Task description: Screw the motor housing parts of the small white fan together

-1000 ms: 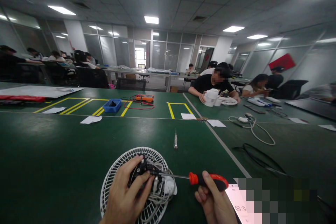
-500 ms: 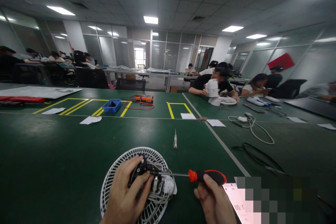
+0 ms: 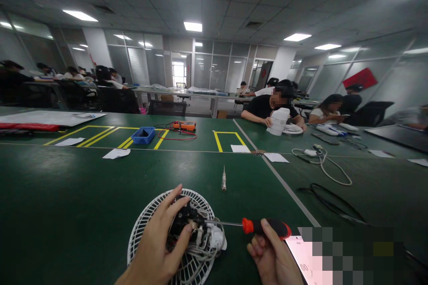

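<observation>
A white round fan grille (image 3: 143, 227) lies flat on the green table (image 3: 83, 196) at the near edge. On its hub sits a black and white motor assembly (image 3: 197, 231) with loose wires. My left hand (image 3: 157, 245) grips that assembly, fingers curled around its left side. My right hand (image 3: 272, 256) is closed on the red and black handle of a screwdriver (image 3: 264, 227). The screwdriver's shaft lies level and its tip meets the assembly from the right.
A small silver tool (image 3: 224, 178) lies just beyond the grille. Farther back are a blue tray (image 3: 143, 135), an orange meter (image 3: 184, 124) with red leads, paper slips and yellow floor-style markings. Cables (image 3: 326, 167) lie to the right. A person across the table holds a white part (image 3: 278, 121).
My left hand's index finger has lifted and stretched over the grille's far rim. The screwdriver has barely moved. The person across the table has lowered the white part again.
</observation>
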The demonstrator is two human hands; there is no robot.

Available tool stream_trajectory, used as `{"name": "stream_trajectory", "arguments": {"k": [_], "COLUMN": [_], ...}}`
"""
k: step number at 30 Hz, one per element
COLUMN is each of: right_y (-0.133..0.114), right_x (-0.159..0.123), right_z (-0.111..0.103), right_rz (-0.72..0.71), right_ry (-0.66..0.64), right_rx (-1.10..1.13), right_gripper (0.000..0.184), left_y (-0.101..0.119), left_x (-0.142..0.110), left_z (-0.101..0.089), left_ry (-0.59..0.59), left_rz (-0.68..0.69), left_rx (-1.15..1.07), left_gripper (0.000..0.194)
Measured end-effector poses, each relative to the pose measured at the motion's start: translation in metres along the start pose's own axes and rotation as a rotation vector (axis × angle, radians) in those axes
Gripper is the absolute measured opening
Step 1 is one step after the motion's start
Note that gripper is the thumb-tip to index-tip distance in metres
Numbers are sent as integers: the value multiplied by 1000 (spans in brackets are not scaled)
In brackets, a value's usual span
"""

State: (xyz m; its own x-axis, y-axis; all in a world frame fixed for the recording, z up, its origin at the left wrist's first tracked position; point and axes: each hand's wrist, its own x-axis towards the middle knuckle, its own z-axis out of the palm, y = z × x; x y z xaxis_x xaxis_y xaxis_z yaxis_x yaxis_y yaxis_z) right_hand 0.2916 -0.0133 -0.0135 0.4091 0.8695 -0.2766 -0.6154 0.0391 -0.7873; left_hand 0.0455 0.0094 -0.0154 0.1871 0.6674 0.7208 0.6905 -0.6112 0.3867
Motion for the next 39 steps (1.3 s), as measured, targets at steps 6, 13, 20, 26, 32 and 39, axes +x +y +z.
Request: {"name": "stream_trajectory", "arguments": {"k": [6, 13, 20, 26, 32, 39], "right_y": [-4, -5, -3, -6, -7, -10], "right_x": [-4, -7, -1, -9, -10, -9], "right_z": [3, 4, -4, 4, 1, -1], "right_rz": [46, 34, 33, 18, 29, 68], "right_ry": [-4, -25, 47, 77, 33, 32], "right_rx": [-2, 4, -34, -43, -36, 72], "right_gripper": [50, 46, 47, 49, 47, 55], "left_y": [-7, -6, -2, 0, 3, 8], "left_x": [14, 10, 3, 2, -3, -6], "left_z": [-20, -19, -8, -3, 3, 4], "left_ry": [-123, -140, -79, -64, 43, 129], "left_rz": [-40, -136, -195, -256, -231, -189], "left_rx": [-79, -237, -222, -195, -136, -110], "left_gripper": [36, 31, 46, 52, 51, 53]}}
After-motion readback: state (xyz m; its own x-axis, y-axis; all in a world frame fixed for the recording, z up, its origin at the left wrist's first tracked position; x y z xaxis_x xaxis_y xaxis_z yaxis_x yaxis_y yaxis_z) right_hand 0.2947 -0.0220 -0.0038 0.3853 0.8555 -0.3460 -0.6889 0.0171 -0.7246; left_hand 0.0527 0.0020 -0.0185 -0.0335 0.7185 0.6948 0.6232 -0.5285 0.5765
